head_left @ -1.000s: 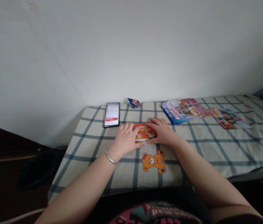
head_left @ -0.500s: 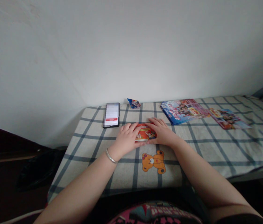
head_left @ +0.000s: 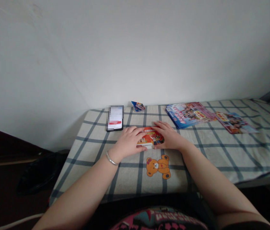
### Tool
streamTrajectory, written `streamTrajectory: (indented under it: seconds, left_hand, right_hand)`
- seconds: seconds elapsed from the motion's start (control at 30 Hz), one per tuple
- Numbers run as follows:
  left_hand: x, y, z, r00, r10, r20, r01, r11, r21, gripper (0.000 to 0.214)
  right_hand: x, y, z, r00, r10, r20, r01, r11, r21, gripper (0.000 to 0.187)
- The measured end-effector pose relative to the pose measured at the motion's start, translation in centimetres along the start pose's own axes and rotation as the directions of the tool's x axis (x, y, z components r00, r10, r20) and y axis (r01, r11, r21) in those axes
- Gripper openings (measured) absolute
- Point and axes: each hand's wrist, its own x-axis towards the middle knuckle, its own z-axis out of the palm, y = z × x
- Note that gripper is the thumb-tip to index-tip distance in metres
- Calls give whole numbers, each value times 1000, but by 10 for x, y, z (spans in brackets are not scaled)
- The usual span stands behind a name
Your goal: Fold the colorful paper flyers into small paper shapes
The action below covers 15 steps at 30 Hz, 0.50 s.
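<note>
A small folded red and orange leaflet (head_left: 151, 138) lies on the checked cloth (head_left: 211, 150) in front of me. My left hand (head_left: 127, 142), a silver bangle on its wrist, rests on the leaflet's left end with fingers curled over its top edge and thumb at its lower edge. My right hand (head_left: 168, 135) presses on the right end, fingers laid flat across the paper. Both hands touch the leaflet and hold it down on the cloth.
A phone (head_left: 115, 118) lies to the back left, a small folded paper shape (head_left: 138, 106) sits by the wall. A stack of blue leaflets (head_left: 189, 113) and one single leaflet (head_left: 235, 122) lie to the right. An orange bear print (head_left: 158, 166) marks the cloth.
My left hand slid a little left along the leaflet, so more of the red paper shows between my hands. The right hand has hardly moved.
</note>
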Motion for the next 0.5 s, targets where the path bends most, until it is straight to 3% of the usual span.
streamTrajectory:
  seconds: [0.17, 0.33, 0.5]
  left_hand:
    - [2, 7, -1, 993, 113, -20, -114, 992, -45, 44]
    - [3, 10, 3, 978, 208, -8, -208, 978, -20, 21]
    - [5, 11, 5, 967, 252, -38, -253, 967, -15, 15]
  right_hand:
    - [2, -5, 3, 996, 61, -63, -64, 997, -46, 92]
    - [4, -5, 7, 996, 35, -76, -41, 996, -79, 87]
    - [5, -5, 7, 996, 33, -84, -42, 994, -102, 82]
